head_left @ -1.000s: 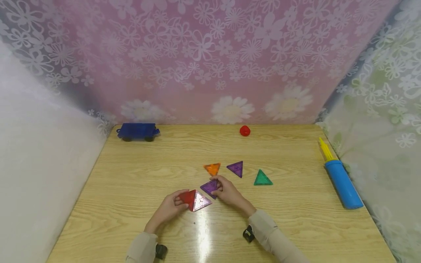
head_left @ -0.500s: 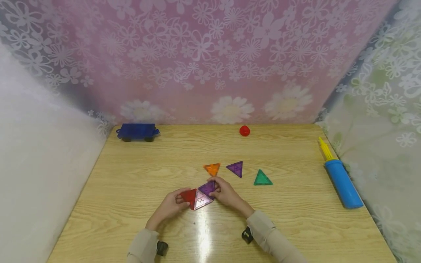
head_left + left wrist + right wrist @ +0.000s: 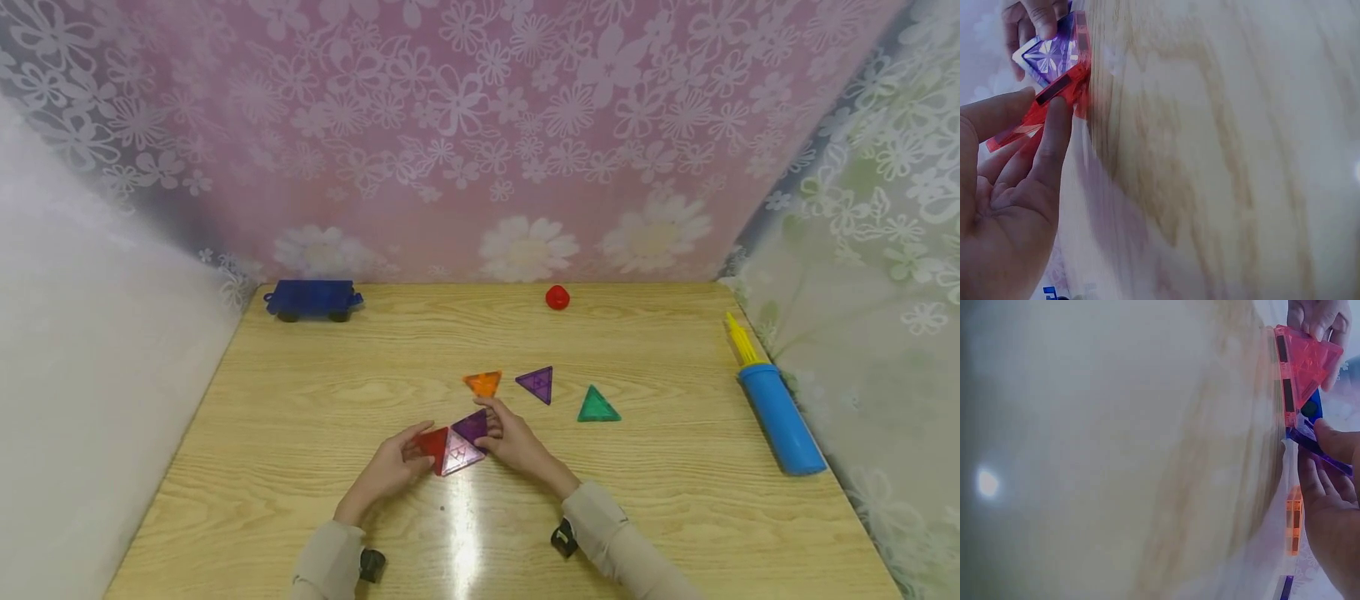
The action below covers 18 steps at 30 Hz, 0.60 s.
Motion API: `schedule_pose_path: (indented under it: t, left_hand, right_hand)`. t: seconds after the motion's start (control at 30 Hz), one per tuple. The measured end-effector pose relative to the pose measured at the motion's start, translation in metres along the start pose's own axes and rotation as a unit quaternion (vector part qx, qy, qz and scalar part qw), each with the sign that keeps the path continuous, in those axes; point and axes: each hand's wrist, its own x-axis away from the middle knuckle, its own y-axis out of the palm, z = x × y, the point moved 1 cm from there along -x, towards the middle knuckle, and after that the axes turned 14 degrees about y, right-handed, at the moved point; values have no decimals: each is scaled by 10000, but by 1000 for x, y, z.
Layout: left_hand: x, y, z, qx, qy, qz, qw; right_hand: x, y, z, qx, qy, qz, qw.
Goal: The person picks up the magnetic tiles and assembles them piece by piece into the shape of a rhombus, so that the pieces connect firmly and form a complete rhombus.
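In the head view my left hand (image 3: 390,468) pinches a red triangular magnetic tile (image 3: 437,442) between thumb and fingers. A pale pink triangular tile (image 3: 460,454) lies against its right edge. From the other side my right hand (image 3: 523,443) pinches a purple triangular tile (image 3: 468,426) at the pink tile's upper right edge. Both wrist views show the red tile (image 3: 1310,359) and the purple tile (image 3: 1319,450) tilted up from the table. Fingers cover the outer corners of both held tiles.
Just beyond the right hand lie an orange triangle (image 3: 484,384), a second purple triangle (image 3: 537,385) and a green triangle (image 3: 597,406). A blue wheeled toy car base (image 3: 311,297) and a small red piece (image 3: 557,297) sit at the back. A blue-yellow hand pump (image 3: 782,421) lies at right.
My right hand has brought the purple tile left, from apart to against the pink tile's edge, and tilted it up. My left hand has kept its grip on the red tile, which now leans up more.
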Motion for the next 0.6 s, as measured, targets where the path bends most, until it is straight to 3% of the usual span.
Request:
schedule_pose_path:
  t: [0.2, 0.6]
  left_hand:
    - [-1, 0, 3, -116, 23, 66, 9999]
    - [-5, 2, 0, -178, 463, 52, 9988]
  right_hand:
    - [2, 2, -1, -48, 4, 12, 10000]
    - [5, 9, -11, -8, -42, 48, 10000]
